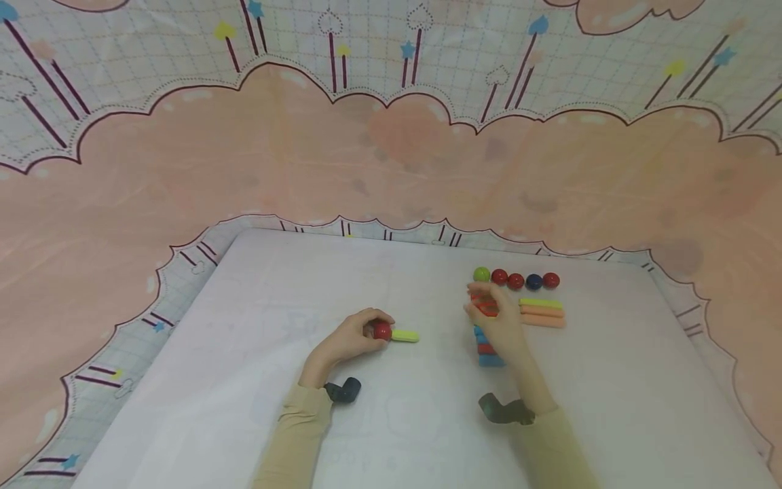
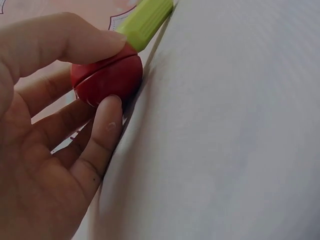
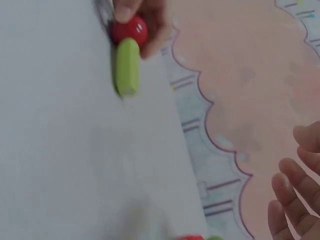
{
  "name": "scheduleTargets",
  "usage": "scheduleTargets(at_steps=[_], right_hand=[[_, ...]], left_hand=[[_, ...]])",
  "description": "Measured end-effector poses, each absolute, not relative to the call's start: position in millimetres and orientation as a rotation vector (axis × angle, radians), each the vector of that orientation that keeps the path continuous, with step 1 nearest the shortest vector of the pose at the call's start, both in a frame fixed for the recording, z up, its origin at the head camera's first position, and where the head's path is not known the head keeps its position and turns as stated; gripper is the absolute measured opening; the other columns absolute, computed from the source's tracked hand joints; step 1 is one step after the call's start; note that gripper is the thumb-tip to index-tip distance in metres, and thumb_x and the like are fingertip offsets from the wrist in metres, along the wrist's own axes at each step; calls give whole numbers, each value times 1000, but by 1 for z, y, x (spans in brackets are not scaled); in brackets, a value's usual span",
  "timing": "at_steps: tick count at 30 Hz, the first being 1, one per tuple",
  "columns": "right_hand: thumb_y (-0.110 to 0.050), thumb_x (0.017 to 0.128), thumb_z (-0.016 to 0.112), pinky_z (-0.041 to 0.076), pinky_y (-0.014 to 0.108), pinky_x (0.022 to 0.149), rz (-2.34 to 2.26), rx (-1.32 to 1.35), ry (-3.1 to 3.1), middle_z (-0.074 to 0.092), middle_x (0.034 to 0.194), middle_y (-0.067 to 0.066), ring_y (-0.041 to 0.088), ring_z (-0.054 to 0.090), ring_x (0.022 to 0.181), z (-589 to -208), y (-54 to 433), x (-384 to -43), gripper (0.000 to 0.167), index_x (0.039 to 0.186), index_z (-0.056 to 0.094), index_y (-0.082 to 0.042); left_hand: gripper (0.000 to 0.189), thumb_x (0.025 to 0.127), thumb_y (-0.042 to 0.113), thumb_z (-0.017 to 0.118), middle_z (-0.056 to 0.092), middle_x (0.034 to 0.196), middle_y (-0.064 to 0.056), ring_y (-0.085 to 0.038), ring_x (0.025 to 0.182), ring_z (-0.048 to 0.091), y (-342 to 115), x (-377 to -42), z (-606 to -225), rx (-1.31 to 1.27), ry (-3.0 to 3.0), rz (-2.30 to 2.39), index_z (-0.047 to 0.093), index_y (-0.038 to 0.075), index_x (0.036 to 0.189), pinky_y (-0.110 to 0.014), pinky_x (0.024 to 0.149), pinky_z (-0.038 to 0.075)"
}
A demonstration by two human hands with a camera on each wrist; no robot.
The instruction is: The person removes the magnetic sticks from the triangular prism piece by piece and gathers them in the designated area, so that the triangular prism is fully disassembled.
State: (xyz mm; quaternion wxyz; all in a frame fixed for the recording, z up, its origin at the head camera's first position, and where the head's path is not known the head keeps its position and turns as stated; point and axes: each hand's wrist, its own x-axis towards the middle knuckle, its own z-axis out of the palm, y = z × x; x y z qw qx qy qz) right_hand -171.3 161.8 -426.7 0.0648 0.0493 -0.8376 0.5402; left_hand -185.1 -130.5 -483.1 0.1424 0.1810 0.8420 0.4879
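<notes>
My left hand (image 1: 349, 337) grips a red ball (image 1: 382, 331) between thumb and fingers, low over the white tabletop. A yellow-green stick (image 1: 405, 335) extends from the ball to the right, its end against the ball; the left wrist view shows a groove round the ball (image 2: 111, 80). My right hand (image 1: 502, 324) hovers over a column of red sticks (image 1: 485, 307) and blue sticks (image 1: 491, 360), partly covering them. In the right wrist view its fingers are loosely bent and apart, with nothing between them.
Behind the right hand lies a row of balls: a green ball (image 1: 482, 274), several red ones and a dark blue ball (image 1: 534, 282). To its right are another yellow-green stick (image 1: 540, 303) and orange sticks (image 1: 542, 321). A patterned cloth (image 1: 366, 163) lies beyond the white tabletop (image 1: 342, 272).
</notes>
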Motion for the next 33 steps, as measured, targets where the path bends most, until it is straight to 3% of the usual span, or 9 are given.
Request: scheduleTargets(at_steps=[8, 14, 23, 33], right_hand=[[-10, 87, 69, 45, 40, 98, 1757, 112, -2556, 63, 120, 7, 25, 57, 111, -451, 114, -163, 36, 121, 59, -13], [-14, 87, 69, 48, 44, 99, 1802, 102, -2629, 63, 121, 1, 22, 56, 114, -468, 93, -159, 35, 120, 59, -20], [-12, 85, 70, 44, 48, 105, 1781, 221, -2713, 65, 119, 4, 25, 56, 118, -489, 77, -162, 34, 117, 62, -17], [-11, 83, 72, 42, 38, 89, 1555, 277, -2784, 67, 109, 2, 19, 52, 103, -501, 71, -169, 29, 110, 67, -17]], left_hand=[[40, 81, 5, 70, 61, 117, -8, -16, 87, 54, -130, -186, -482, 478, 2399, 1431, 61, 13, 119, -23, 76, 48], [39, 82, 6, 71, 63, 114, -10, -18, 95, 61, -130, -186, -482, 511, 2402, 1440, 61, 11, 119, -29, 85, 51], [37, 82, 8, 73, 64, 111, -13, -17, 91, 61, -129, -185, -483, 524, 2404, 1440, 62, 10, 117, -27, 80, 50], [36, 82, 9, 72, 64, 110, -11, -14, 87, 60, -131, -186, -483, 552, 2399, 1439, 63, 11, 117, -24, 78, 49]])
